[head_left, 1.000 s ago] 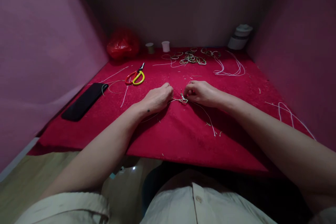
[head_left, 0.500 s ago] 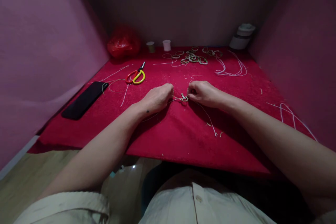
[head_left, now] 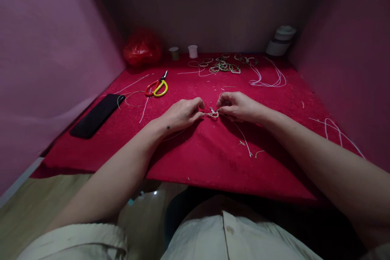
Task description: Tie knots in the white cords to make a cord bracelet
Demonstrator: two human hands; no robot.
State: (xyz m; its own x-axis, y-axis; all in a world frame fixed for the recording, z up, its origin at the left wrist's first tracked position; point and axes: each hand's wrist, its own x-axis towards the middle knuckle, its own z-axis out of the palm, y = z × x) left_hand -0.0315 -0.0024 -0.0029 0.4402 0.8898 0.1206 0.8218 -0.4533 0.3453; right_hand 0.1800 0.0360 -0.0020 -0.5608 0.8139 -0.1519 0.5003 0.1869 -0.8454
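Note:
A small knotted cord loop [head_left: 214, 113], pale and greenish, lies on the red cloth between my two hands, with a pin standing just behind it. My left hand [head_left: 188, 111] is at its left, thumb and forefinger closing on the cord strands that run out from the loop. On the other side, my right hand [head_left: 234, 105] pinches cord close to the loop's right edge. One thin cord end [head_left: 244, 138] trails from under my right hand toward the front of the cloth. Part of the cord is hidden by my fingers.
Scissors [head_left: 157, 87] with red and yellow handles and a black phone [head_left: 97, 115] lie to the left. Behind are a red plastic bag [head_left: 141, 50], two thread spools [head_left: 193, 51], several knotted cord rings [head_left: 224, 66], and a white container [head_left: 279, 42]. Loose white cords [head_left: 333, 130] lie at right.
My left hand's fingers have loosened and moved right, nearer the loop. My right hand has shifted its fingers from a tight curl to a pinch beside the loop.

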